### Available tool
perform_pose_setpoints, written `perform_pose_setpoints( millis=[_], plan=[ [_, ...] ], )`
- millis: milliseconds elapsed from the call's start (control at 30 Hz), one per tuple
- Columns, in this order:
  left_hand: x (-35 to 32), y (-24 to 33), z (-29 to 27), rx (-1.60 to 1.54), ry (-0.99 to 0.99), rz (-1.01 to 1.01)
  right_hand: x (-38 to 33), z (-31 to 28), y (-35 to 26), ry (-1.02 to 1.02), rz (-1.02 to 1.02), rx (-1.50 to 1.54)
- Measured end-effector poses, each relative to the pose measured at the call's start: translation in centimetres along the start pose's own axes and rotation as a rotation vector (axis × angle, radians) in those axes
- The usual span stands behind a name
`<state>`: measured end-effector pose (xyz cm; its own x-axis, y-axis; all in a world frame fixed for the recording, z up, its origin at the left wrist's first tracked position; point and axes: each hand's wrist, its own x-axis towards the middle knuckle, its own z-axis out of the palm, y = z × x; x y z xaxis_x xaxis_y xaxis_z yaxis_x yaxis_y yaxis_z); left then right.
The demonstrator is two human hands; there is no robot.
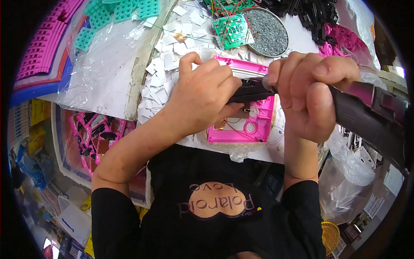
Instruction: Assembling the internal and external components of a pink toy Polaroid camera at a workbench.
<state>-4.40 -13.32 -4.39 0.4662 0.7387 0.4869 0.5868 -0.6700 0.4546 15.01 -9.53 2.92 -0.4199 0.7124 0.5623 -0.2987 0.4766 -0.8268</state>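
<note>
A pink plastic housing [237, 136] lies on the table in front of me, with thin wires and small parts inside it. Over its middle, my left hand [199, 97] pinches a black plastic part [253, 91] between thumb and fingers. My right hand [308, 86] is wrapped round a dark electric screwdriver [366, 108], whose body reaches out to the right. Its ribbed metal collar [268, 83] is against or just above the black part's right end. The bit's tip is hidden from view.
Behind the housing stand a round dish of screws [269, 32] and a green circuit board [233, 32] with wires. White square pieces [155, 93] are scattered at left. Black parts [304, 17] and pink parts [345, 39] are heaped far right. A bin [60, 142] of pink assemblies stands lower left.
</note>
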Motion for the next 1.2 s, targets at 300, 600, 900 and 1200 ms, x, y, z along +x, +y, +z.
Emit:
perform_pose_setpoints(
  millis=[300,600,900,1200],
  plan=[
    [1.3,1.3,-0.4,-0.132,0.083,-0.142,0.6,-0.8,-2.1,-0.143,0.005,0.107],
    [1.2,1.3,-0.1,-0.347,0.15,-0.169,0.1,-0.9,-3.4,-0.106,0.015,0.11],
    [1.1,1.2,0.2,-0.338,0.214,-0.142,0.3,-1.2,-3.4,-0.145,0.019,0.143],
    [1.1,1.2,0.5,-0.319,0.262,-0.099,0.3,-1.0,-3.4,-0.115,0.031,0.208]
  ],
)
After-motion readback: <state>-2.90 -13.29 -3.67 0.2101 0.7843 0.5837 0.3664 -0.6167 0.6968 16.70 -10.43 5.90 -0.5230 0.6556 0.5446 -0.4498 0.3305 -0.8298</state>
